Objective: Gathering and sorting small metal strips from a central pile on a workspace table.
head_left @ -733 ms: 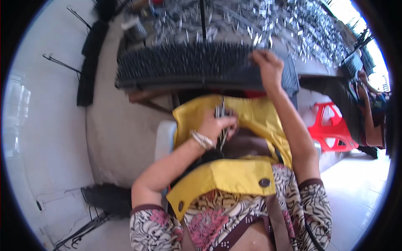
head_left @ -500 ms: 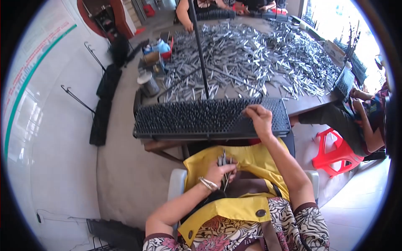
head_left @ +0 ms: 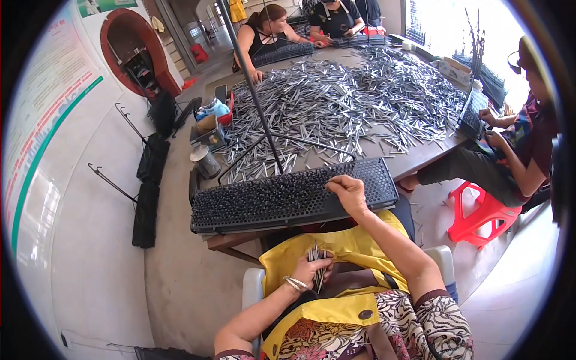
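My left hand (head_left: 313,267), with a bangle at the wrist, is closed round a bundle of thin metal rods (head_left: 318,255) above my yellow apron (head_left: 281,255). My right hand (head_left: 349,193) reaches over a black perforated rack (head_left: 375,180) at the near edge of the table. Its thumb and fingers are pinched together by the border between the filled holes and the bare ones. What they hold is hidden or too small to make out. Dark pieces (head_left: 258,195) stand packed across the left and middle of the rack.
A large heap of loose metal rods (head_left: 336,99) covers the table. An upright black rod (head_left: 255,96) rises behind the rack. A metal can (head_left: 205,162) and a red container (head_left: 225,117) stand at the left edge. Co-workers sit at the far side and right, near a red stool (head_left: 477,219).
The view has tilted, showing more of the far side, and the rack now slants. My right hand stays pinched over the rack; my left still holds the rods.
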`<state>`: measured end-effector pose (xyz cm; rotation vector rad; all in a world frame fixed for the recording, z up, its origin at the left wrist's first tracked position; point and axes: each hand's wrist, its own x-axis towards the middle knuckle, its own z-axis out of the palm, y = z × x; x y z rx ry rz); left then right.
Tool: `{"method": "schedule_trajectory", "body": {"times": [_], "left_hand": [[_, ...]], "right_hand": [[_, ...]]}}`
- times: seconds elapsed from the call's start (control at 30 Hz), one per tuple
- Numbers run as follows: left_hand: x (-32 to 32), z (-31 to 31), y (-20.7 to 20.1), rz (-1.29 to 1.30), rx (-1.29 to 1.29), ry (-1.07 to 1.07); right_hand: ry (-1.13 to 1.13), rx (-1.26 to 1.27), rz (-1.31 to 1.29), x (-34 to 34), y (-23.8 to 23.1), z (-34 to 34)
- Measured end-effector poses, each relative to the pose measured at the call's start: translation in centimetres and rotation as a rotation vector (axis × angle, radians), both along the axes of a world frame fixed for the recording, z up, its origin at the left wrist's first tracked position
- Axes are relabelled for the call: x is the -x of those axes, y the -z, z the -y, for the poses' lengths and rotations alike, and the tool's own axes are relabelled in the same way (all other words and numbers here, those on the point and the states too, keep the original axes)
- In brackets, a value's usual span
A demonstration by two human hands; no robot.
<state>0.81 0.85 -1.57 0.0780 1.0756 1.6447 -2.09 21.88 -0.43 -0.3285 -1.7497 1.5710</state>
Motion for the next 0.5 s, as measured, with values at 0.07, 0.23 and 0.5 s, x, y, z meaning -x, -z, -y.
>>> {"method": "schedule_trajectory", "body": {"times": [0.07,0.23,0.5], "left_hand": [[0.0,0.0,0.3,-0.004,-0.025,0.023],[-0.3,0.0,0.4,0.027,-0.02,0.042],[-0.3,0.3,0.7,0.022,-0.008,0.078]], "right_hand": [[0.002,-0.288,0.008,0.2,0.2,0.3],[0.038,-0.683,0.079,1.0,-0.4,0.1],[-0.002,-1.028,0.509,2.2,-2.7,1.1]]}}
